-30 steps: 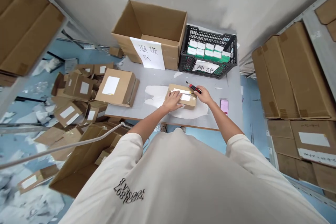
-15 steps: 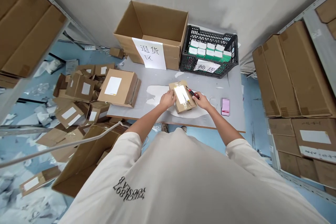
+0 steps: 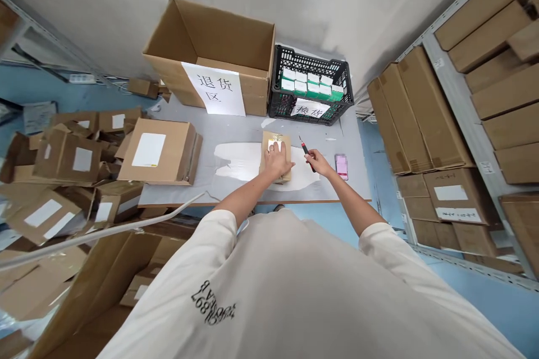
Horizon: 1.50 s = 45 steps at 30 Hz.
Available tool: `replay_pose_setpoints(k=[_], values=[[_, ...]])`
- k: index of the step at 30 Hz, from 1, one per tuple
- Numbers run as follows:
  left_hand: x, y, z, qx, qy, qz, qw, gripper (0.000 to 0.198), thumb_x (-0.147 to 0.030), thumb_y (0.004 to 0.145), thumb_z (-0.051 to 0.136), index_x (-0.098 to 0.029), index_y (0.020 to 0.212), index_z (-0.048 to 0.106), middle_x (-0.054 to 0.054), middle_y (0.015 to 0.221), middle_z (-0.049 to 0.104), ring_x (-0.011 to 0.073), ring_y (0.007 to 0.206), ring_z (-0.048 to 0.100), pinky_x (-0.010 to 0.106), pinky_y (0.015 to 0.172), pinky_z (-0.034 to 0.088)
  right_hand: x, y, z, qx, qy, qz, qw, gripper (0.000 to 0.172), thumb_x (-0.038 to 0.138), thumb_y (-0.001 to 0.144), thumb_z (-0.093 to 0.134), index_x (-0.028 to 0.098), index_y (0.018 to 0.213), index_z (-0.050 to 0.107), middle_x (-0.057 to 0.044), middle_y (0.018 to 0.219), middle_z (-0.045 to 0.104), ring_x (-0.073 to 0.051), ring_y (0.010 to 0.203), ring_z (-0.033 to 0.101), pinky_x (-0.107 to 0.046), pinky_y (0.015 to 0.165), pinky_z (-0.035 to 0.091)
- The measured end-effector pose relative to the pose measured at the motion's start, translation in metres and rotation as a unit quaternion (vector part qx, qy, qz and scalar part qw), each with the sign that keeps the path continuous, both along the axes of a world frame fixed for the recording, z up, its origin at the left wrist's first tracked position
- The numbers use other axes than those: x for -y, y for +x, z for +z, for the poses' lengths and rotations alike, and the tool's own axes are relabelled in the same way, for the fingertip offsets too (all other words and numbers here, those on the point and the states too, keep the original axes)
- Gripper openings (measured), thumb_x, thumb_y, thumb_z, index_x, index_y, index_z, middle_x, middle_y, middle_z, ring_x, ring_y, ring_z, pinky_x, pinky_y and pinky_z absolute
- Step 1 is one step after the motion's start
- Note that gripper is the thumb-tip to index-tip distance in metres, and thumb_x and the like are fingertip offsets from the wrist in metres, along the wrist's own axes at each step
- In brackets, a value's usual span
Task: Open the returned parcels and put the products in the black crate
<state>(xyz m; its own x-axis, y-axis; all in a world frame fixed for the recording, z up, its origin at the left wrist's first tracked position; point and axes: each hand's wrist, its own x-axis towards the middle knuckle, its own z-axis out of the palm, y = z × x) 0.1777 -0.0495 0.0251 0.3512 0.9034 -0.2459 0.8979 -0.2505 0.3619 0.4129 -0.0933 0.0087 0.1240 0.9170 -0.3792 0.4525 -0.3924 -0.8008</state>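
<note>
My left hand (image 3: 276,161) lies on top of a small taped cardboard box (image 3: 286,141), fingers spread and thumb out to the right. It covers much of the white label on the box. Just to the right, my right hand (image 3: 319,163) is closed around a red and black utility knife (image 3: 304,148). The knife's tip points up and away, apart from the box. Under the box lies a white sheet (image 3: 242,160) on the grey-covered table (image 3: 210,129).
Behind stand a large open carton (image 3: 256,92) with a paper sign and a black crate (image 3: 310,112) holding several green-white boxes. A closed carton (image 3: 162,151) sits at left, a phone (image 3: 341,166) at right. Shelves of boxes (image 3: 442,118) flank the right; discarded cartons (image 3: 69,151) pile up left.
My left hand has gone from the small box's left side to its top. The box has turned more upright in view. The knife has moved off the box to the right. The view has shifted right.
</note>
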Motion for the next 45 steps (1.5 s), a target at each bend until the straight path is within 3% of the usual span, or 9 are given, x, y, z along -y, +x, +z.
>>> replay_pose_setpoints(k=[4,9,12,19,23,26,34,41,45], values=[[0.001,-0.004,-0.005,-0.029,-0.011,-0.061,0.998,0.108,-0.047,0.093,0.083,-0.016,0.183,0.031,0.033,0.186,0.035,0.0548,0.168,0.037,0.068,0.133,0.032,0.002,-0.003,0.001,0.002,-0.004,-0.022,1.000,0.040,0.059,0.096,0.074,0.025,0.115,0.062,-0.009,0.121,0.078,-0.024,0.103,0.075,-0.042,0.101,0.060],[-0.010,-0.039,-0.007,-0.037,-0.020,-0.247,0.968,0.119,-0.018,0.081,0.085,-0.025,0.185,0.027,0.027,0.186,0.036,0.0445,0.173,0.033,0.064,0.135,0.030,0.003,-0.021,-0.004,-0.045,-0.010,-0.071,0.996,0.040,0.060,0.094,0.080,0.026,0.109,0.065,-0.007,0.114,0.082,-0.026,0.111,0.076,-0.040,0.102,0.061],[-0.012,-0.053,-0.004,-0.018,-0.010,-0.294,0.956,0.113,-0.016,0.084,0.080,-0.025,0.184,0.027,0.025,0.183,0.042,0.0409,0.173,0.035,0.062,0.137,0.028,0.005,-0.034,-0.004,-0.135,-0.030,-0.079,0.987,0.041,0.062,0.095,0.083,0.026,0.103,0.065,-0.008,0.108,0.084,-0.027,0.111,0.080,-0.037,0.096,0.064],[-0.005,-0.048,0.006,-0.034,0.016,-0.241,0.970,0.077,-0.023,0.093,0.076,-0.011,0.165,0.052,0.026,0.158,0.062,0.0397,0.146,0.063,0.052,0.131,0.038,0.015,-0.034,0.009,-0.232,-0.118,-0.057,0.964,0.026,0.046,0.099,0.083,0.024,0.103,0.071,-0.008,0.109,0.087,-0.021,0.091,0.084,-0.029,0.076,0.065],[-0.005,-0.042,0.008,-0.058,0.019,-0.244,0.968,0.062,-0.018,0.090,0.077,-0.012,0.150,0.062,0.024,0.152,0.064,0.0386,0.143,0.065,0.050,0.135,0.035,0.015,-0.007,0.018,-0.097,-0.086,0.001,0.992,0.027,0.047,0.105,0.074,0.022,0.096,0.074,-0.004,0.083,0.079,-0.017,0.072,0.072,-0.024,0.066,0.058],[-0.005,-0.040,0.008,-0.064,0.028,-0.246,0.967,0.065,-0.016,0.089,0.076,-0.013,0.152,0.060,0.023,0.153,0.064,0.0381,0.145,0.064,0.052,0.140,0.029,0.009,0.014,0.024,-0.017,-0.040,0.064,0.997,0.027,0.048,0.102,0.077,0.021,0.103,0.076,-0.002,0.082,0.077,-0.016,0.068,0.066,-0.026,0.066,0.054],[0.000,-0.042,0.004,-0.053,0.032,-0.239,0.969,0.071,-0.017,0.091,0.078,-0.020,0.158,0.055,0.020,0.154,0.062,0.0381,0.143,0.068,0.056,0.143,0.021,-0.022,0.029,0.030,0.150,0.018,0.228,0.962,0.021,0.046,0.093,0.081,0.027,0.100,0.086,-0.001,0.082,0.079,-0.020,0.076,0.063,-0.031,0.075,0.047],[-0.004,-0.050,-0.002,-0.026,0.009,-0.231,0.973,0.081,-0.029,0.093,0.079,-0.021,0.168,0.049,0.021,0.162,0.058,0.0407,0.149,0.063,0.058,0.140,0.026,-0.018,0.033,0.028,0.073,-0.093,0.217,0.969,0.027,0.051,0.092,0.080,0.023,0.092,0.080,0.000,0.073,0.075,-0.019,0.066,0.062,-0.031,0.064,0.044],[-0.012,-0.048,0.004,0.029,0.014,-0.173,0.984,0.070,-0.028,0.110,0.052,-0.018,0.178,0.039,0.023,0.175,0.049,0.0382,0.157,0.056,0.053,0.129,0.042,-0.003,0.039,0.031,0.009,-0.089,0.120,0.989,0.032,0.053,0.098,0.081,0.022,0.103,0.073,-0.006,0.088,0.082,-0.019,0.067,0.069,-0.030,0.063,0.048]])
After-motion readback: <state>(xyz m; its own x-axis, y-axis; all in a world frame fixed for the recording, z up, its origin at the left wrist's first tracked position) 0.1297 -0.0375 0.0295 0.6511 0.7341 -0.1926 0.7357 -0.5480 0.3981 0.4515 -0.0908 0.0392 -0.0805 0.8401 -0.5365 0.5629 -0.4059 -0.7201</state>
